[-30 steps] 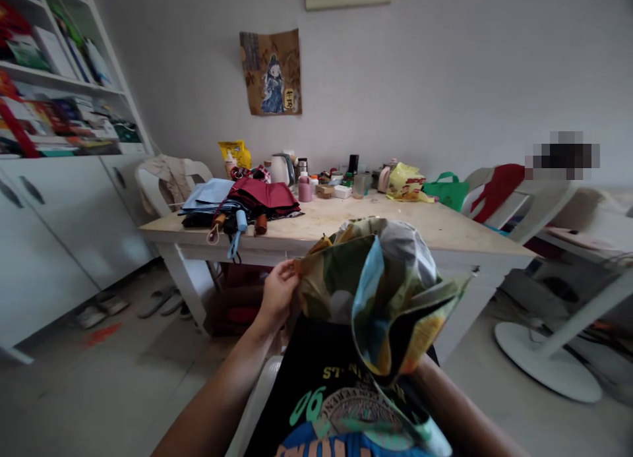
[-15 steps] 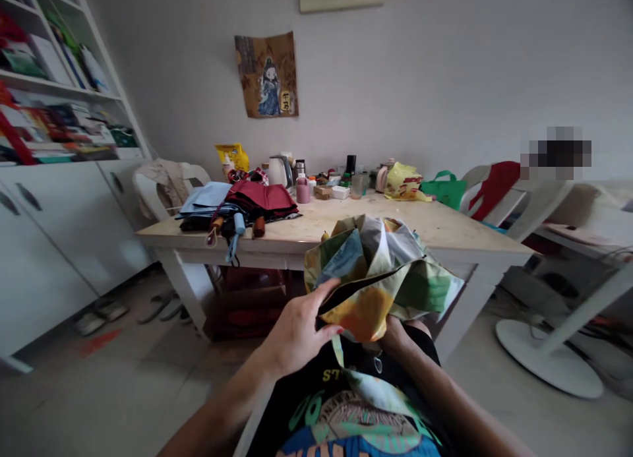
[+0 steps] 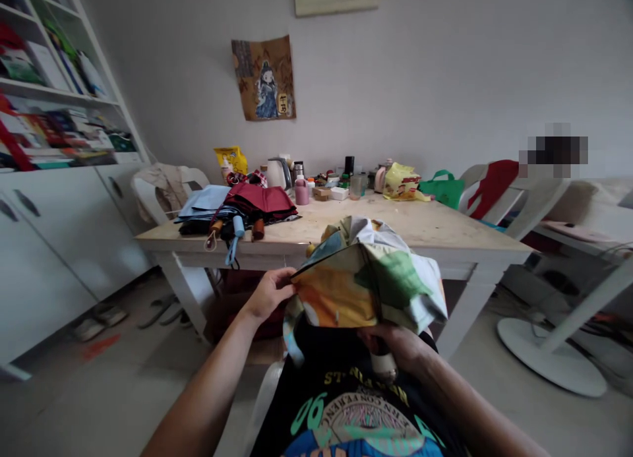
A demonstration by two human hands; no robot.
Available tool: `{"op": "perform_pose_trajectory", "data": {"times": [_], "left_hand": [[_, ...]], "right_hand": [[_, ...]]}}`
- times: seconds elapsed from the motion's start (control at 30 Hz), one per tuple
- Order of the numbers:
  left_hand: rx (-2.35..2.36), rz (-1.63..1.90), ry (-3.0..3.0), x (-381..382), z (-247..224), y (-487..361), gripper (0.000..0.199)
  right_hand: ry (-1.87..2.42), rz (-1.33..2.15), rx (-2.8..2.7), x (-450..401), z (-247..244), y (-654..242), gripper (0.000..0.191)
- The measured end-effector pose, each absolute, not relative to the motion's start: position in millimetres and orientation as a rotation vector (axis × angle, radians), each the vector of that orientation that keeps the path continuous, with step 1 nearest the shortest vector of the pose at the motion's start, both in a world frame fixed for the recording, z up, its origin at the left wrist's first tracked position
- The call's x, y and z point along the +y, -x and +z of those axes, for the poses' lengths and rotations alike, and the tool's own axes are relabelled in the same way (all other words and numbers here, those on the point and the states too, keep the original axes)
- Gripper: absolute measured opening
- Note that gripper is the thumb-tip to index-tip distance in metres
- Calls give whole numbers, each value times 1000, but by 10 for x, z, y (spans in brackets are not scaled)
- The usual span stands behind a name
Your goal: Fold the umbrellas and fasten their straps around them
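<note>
A folding umbrella (image 3: 346, 289) with a patterned canopy in orange, green, blue and white is above my lap, its fabric loose and partly folded. The fingers of my left hand (image 3: 268, 297) pinch the canopy's edge at its left corner. Beneath the fabric, my right hand (image 3: 401, 346) is closed round the umbrella near its pale handle (image 3: 384, 366), whose end points toward me. The canopy hides the shaft and some right fingertips. A light patterned strip (image 3: 293, 338) hangs below the left side of the canopy.
Folded umbrellas, light blue (image 3: 205, 200) and dark red (image 3: 262, 198), lie on the table (image 3: 316, 236) at left. Behind them stand a kettle (image 3: 278, 173), a pink bottle (image 3: 301, 190) and small containers. A yellow bag (image 3: 401, 181) and green bag (image 3: 445, 188) sit at right.
My left hand has moved left, drawing the canopy edge out flatter. The umbrella has turned, and its handle now shows below my right hand. The hanging strip has shifted left.
</note>
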State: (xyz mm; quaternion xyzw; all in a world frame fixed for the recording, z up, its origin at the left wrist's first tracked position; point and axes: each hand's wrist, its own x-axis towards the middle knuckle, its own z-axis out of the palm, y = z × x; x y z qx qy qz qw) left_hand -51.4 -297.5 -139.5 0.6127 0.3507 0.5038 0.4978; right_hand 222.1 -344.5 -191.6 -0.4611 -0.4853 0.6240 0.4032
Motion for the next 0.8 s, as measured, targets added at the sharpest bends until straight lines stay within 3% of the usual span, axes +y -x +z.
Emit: {"op": "perform_pose_trajectory", "data": {"times": [0.07, 0.23, 0.43, 0.57, 0.8], "left_hand": [[818, 1300, -1333, -2945, -1415, 488, 22], [926, 1529, -1262, -2901, -1479, 415, 57], [1366, 1891, -1205, -3078, -1483, 361, 39], [1197, 1659, -1300, -3258, -1463, 215, 52], [862, 1312, -956, -3179, -1561, 185, 47]], "right_hand": [[1089, 1733, -1141, -3456, -1879, -2194, 29], [959, 1832, -1057, -3463, -1859, -2143, 39], [1044, 1673, -1119, -3426, -1841, -2098, 41], [1087, 1613, -1161, -3400, -1847, -2104, 38], [859, 1870, -1051, -3440, -1790, -2119, 44]]}}
